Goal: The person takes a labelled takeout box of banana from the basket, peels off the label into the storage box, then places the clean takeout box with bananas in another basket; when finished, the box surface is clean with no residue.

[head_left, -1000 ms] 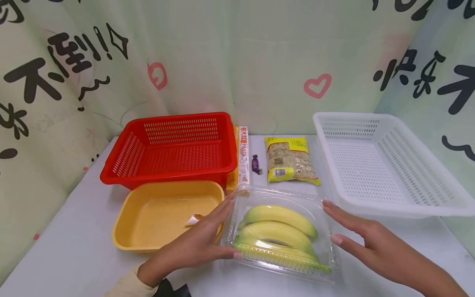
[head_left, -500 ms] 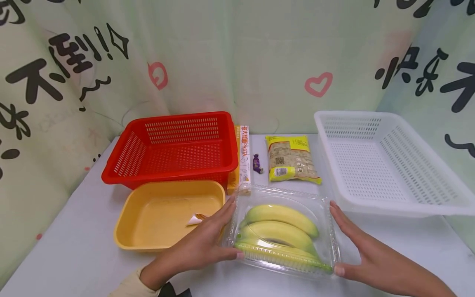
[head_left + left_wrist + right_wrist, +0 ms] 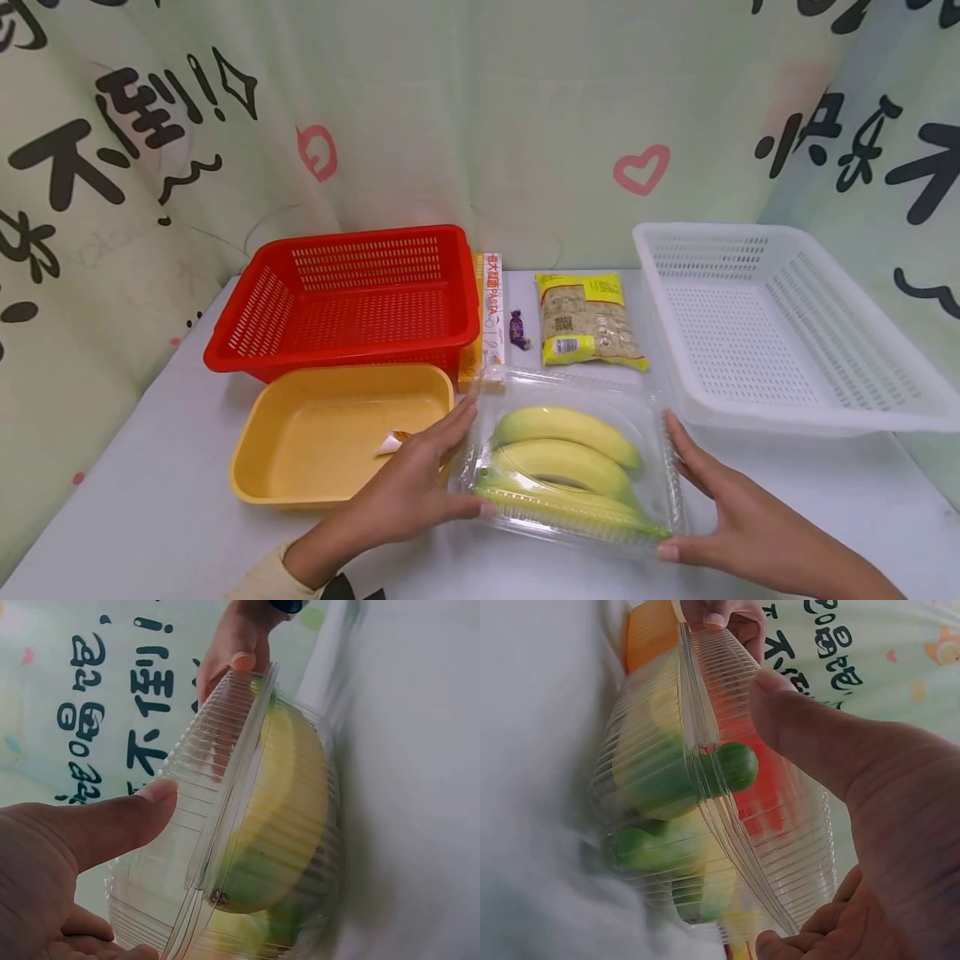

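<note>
A clear plastic clamshell container (image 3: 570, 392) with several yellow bananas (image 3: 562, 462) in it is in the middle of the head view. My left hand (image 3: 412, 475) grips its left side, thumb at the near corner and fingers further back. On the opposite side my right hand (image 3: 750, 508) holds the edge between thumb and fingers. In the right wrist view a green stem end (image 3: 737, 766) pokes out at the seam between lid and base. The left wrist view shows my thumb on the ribbed lid (image 3: 187, 817). Parts of the fingers are hidden behind the container.
A yellow tub (image 3: 300, 442) with a small wrapper (image 3: 392, 442) stands at left, before a red basket (image 3: 352, 317). Behind the container lie a pasta box (image 3: 492, 308), a purple-wrapped candy (image 3: 517, 330) and a yellow-and-brown bag (image 3: 588, 321). A white basket (image 3: 757, 350) is at right.
My right hand has moved nearer and spread along the container's right side, now gripping it. The container has shifted slightly up in the head view. My left hand stays at the left side.
</note>
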A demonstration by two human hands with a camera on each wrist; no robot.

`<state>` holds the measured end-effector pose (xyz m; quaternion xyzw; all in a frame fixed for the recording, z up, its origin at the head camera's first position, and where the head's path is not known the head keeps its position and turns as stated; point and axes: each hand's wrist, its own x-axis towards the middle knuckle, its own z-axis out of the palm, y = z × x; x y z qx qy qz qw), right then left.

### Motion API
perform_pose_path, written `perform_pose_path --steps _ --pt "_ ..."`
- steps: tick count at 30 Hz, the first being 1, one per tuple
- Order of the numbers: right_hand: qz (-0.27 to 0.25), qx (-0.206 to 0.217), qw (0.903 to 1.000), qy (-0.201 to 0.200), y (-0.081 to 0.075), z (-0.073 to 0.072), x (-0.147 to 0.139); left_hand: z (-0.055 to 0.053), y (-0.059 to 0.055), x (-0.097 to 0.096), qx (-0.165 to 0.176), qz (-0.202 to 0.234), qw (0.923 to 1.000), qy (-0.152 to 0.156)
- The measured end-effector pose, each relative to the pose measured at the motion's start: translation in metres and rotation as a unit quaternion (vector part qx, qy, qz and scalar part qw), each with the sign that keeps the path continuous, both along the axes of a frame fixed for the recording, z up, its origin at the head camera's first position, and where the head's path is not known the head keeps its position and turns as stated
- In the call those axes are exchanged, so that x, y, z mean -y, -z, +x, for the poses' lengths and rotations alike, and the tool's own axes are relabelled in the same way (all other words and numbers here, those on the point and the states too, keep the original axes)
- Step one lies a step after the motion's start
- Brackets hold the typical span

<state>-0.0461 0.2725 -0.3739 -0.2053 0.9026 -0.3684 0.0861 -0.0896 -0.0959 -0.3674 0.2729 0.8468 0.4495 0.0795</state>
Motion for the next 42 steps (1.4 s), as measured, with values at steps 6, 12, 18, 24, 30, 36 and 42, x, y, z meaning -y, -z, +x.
perform_pose_path --steps 6,12,18,24,30,36,42 --pt "0.012 0.002 0.9999 -0.001 -0.009 -0.001 -0.005 -0.002 -0.006 -0.002 0.004 0.020 0.9997 0.011" --pt "0.020 -0.026 0.9995 0.004 -0.021 -0.001 0.002 -0.003 -0.013 0.002 0.052 0.076 0.9955 0.023" --pt "0.018 -0.061 0.9980 -0.002 -0.034 -0.003 0.008 -0.005 -0.021 0.004 0.029 0.088 0.9952 0.030" --pt "0.010 -0.059 0.9981 -0.010 -0.043 -0.006 0.012 -0.005 -0.032 0.007 0.004 0.069 0.9974 0.019" --pt "0.008 -0.043 0.9990 -0.008 -0.052 -0.011 0.016 -0.007 -0.039 0.010 -0.006 0.057 0.9983 0.014" --pt "0.022 -0.049 0.9985 -0.012 -0.059 -0.017 0.023 -0.008 -0.046 0.016 -0.018 0.040 0.9990 0.007" --pt "0.007 -0.058 0.9982 -0.015 -0.065 -0.022 0.028 -0.012 -0.056 0.020 -0.007 0.032 0.9994 0.002"
